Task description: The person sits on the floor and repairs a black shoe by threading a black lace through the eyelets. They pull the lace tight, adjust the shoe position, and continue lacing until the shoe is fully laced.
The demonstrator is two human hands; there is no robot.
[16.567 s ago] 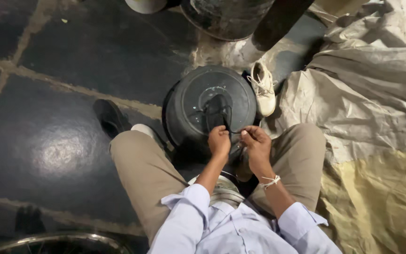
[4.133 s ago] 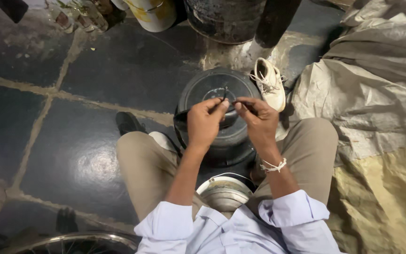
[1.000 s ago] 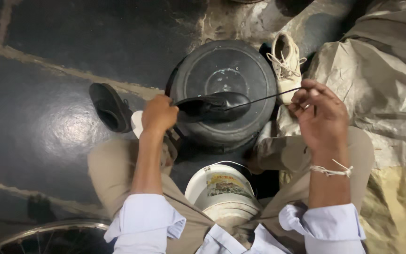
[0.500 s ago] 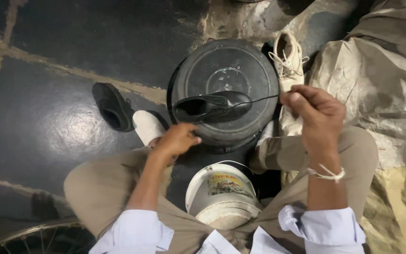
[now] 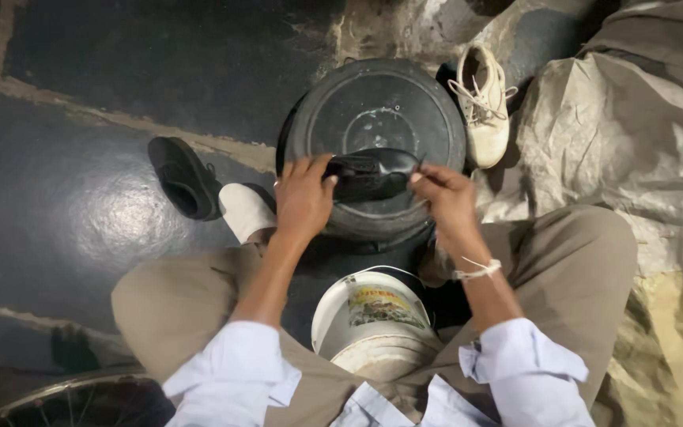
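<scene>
While you sit on a dark stone floor with pale joints, a crumpled tarpaulin lies to your right. One round black drum stands before your knees, one white bucket between them. Three shoes show: one glossy black shoe lying on the drum, one matte black shoe on the floor, one white sneaker beside the drum. Your left hand wraps curled fingers round the glossy shoe's heel; your right hand pinches at its toe.
</scene>
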